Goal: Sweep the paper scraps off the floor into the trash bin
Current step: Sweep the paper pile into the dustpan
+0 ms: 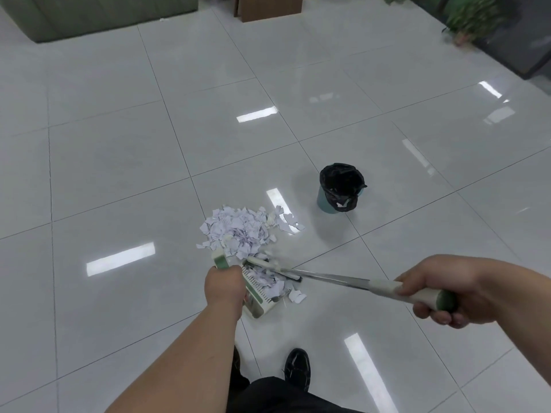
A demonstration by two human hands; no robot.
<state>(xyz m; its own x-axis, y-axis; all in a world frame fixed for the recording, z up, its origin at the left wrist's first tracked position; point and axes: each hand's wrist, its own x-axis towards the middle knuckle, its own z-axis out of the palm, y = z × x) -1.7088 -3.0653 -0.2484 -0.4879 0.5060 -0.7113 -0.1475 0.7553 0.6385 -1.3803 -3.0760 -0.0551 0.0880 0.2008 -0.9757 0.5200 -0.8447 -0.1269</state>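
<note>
Our left hand (223, 286) is clenched around the green handle of the dustpan (259, 296), which rests on the floor (119, 174) just below and to the right of that fist. Our right hand (447, 289) wraps the grip end of the broom (343, 278), and the shaft slants away from it to the head at the pan's mouth. The main pile of paper scraps (238, 231) lies just beyond the left fist, with some already in the pan and a few beside it. The trash bin (341, 189) stands well past the pile, off to the right. To do this well, we judge we should press the pan's lip flat to the tile. Then we reach the broom head beyond the pile and draw it toward the left hand in short, low strokes, so the light scraps don't scatter.
</note>
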